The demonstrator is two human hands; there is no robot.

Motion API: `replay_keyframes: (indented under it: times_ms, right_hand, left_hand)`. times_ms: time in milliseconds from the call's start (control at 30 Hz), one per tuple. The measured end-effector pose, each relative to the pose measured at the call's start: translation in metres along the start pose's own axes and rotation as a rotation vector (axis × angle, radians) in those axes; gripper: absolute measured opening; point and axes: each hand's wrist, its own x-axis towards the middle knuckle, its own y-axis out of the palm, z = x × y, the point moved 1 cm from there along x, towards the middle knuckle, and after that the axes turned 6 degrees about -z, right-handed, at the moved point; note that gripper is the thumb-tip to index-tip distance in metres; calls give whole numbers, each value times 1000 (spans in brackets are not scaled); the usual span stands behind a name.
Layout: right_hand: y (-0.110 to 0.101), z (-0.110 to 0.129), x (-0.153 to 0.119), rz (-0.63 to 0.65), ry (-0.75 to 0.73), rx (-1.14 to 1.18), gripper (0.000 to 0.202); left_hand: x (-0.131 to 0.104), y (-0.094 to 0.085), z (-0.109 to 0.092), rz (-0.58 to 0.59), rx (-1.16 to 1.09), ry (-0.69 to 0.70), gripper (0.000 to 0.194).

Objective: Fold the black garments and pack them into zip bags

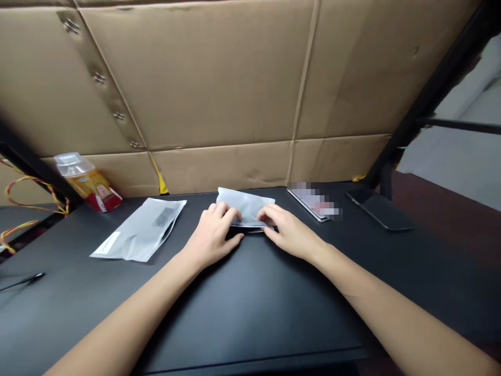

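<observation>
In the middle of the black table a frosted plastic pouch (246, 202) lies between my two hands, with a dark gap showing under its near edge. My left hand (215, 230) is at the pouch's left side, fingertips on its top and the thumb near the table in front. From the right, my right hand (287, 230) pinches the pouch's near right corner between thumb and fingers. Whatever is inside the pouch cannot be made out. Left of my left hand lies a second frosted pouch (136, 235) with a printed grey block and a white label.
A bottle (94, 188) with a yellow and red label leans at the back left. Near the left edge lies a pen (27, 281). Two phone-like devices, one blurred (313, 201) and one black (378, 210), lie at right. A cardboard wall (219, 78) closes the back.
</observation>
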Motion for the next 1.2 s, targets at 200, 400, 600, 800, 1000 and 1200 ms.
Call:
replay_keyframes:
  times_ms: [200,400,600,800,1000,1200]
  right_hand:
    - [-9,1,2,9,-26,63,19]
    - [-16,12,3,-44,-24,-17,13]
    - [-8,17,-1,-34,-21,-146,21]
    - [-12,-4,0,97,-46,-204,14]
    - [-13,-1,4,-24,-85,-236,21]
    - [-5,13,2,-124,-265,-311,25]
  left_hand:
    - [0,1,12,-98,-58,39,39]
    - [3,-4,17,-210,-132,34,36]
    - [3,1,19,-324,-57,66,37]
    - [3,1,27,-252,21,149,48]
    - [5,-9,26,-352,17,88,51]
    - [4,-19,4,-265,51,295,44]
